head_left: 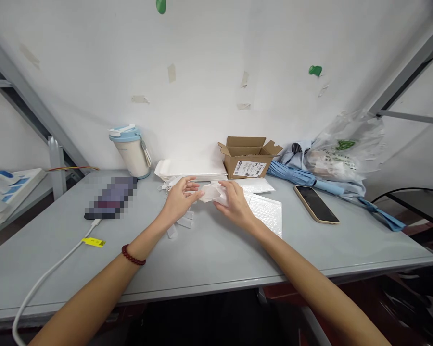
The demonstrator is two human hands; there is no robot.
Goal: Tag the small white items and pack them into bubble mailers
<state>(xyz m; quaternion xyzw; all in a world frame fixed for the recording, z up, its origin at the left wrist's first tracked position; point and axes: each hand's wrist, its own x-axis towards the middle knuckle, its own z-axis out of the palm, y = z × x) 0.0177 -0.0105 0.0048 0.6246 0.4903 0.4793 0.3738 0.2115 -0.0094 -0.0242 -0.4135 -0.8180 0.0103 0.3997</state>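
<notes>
Above the middle of the desk, my right hand (234, 204) pinches a small crumpled white sheet (212, 192), thin like paper or soft film; its exact kind is unclear. My left hand (180, 199) is open, fingers apart, its thumb tip at the sheet's left edge. Several small translucent strips (185, 221) lie on the desk below my left hand. Behind both hands rests a stack of white mailer envelopes (191, 168). A white bubble mailer (269, 214) lies flat to the right of my right hand, partly hidden by it.
An open cardboard box (248, 163) stands at the back. To its right are a folded blue umbrella (292, 173), a plastic bag (350, 149) and a phone (315, 204). On the left are a tumbler (132, 151), a blurred-out device (111, 198) and its white cable (54, 266).
</notes>
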